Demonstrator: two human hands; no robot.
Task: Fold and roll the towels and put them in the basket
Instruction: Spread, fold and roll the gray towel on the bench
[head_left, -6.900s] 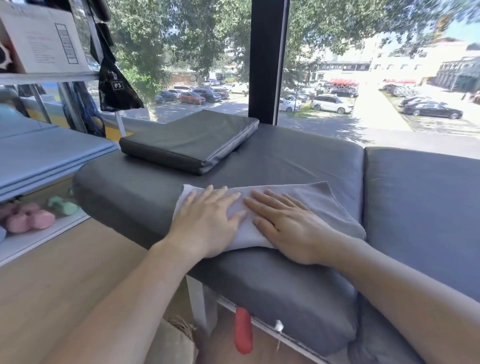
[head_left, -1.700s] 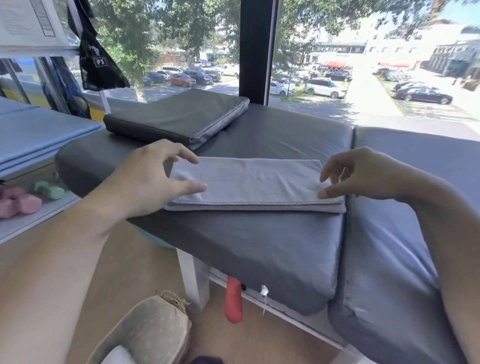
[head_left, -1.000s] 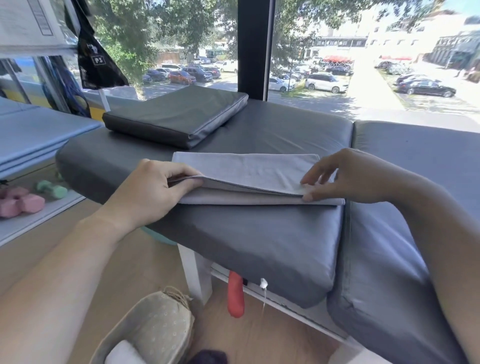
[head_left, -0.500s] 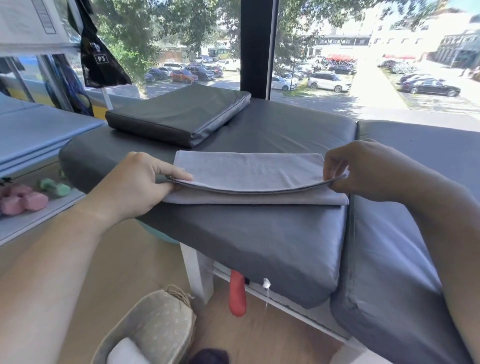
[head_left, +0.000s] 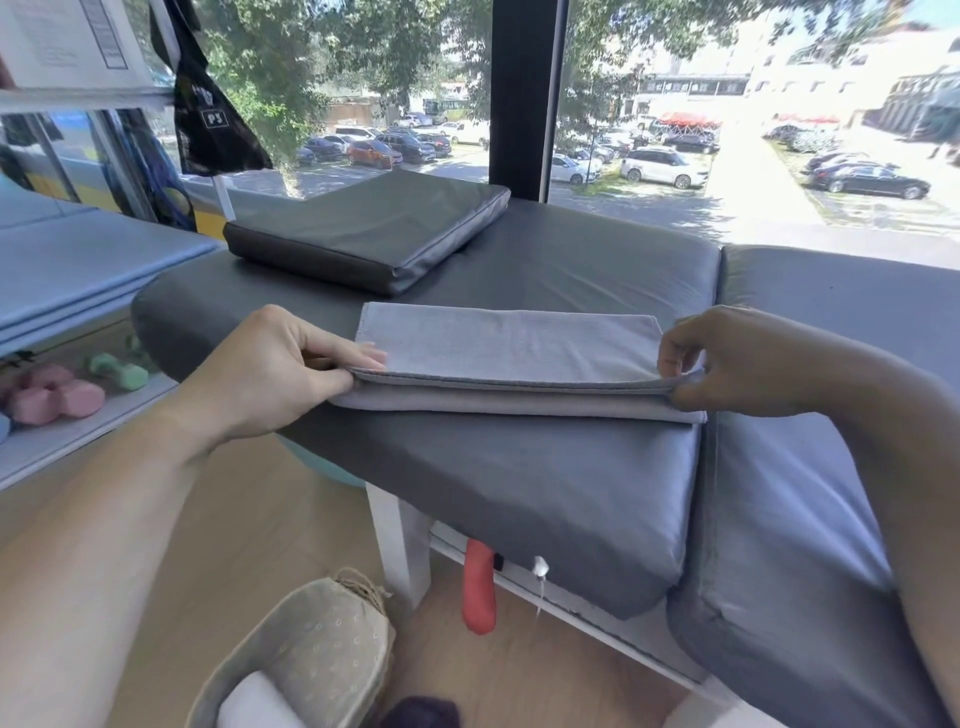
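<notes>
A fitness studio: dumbbells (head_left: 57, 397), padded bench (head_left: 519, 457), stacked mats (head_left: 78, 270).

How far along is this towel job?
One white rolled towel already sits in the basket. The grey towel lies folded on the cushion, left hand and right hand pinching its upper layer's ends. Rolling and basketing remain.

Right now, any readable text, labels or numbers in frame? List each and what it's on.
"P5" or "PS", last character unclear: white patch on the black bag hanging at upper left.
Printed lines on the white box on the upper-left shelf: too blurred to read.
Storefront signs across the street: too small to read.
</notes>
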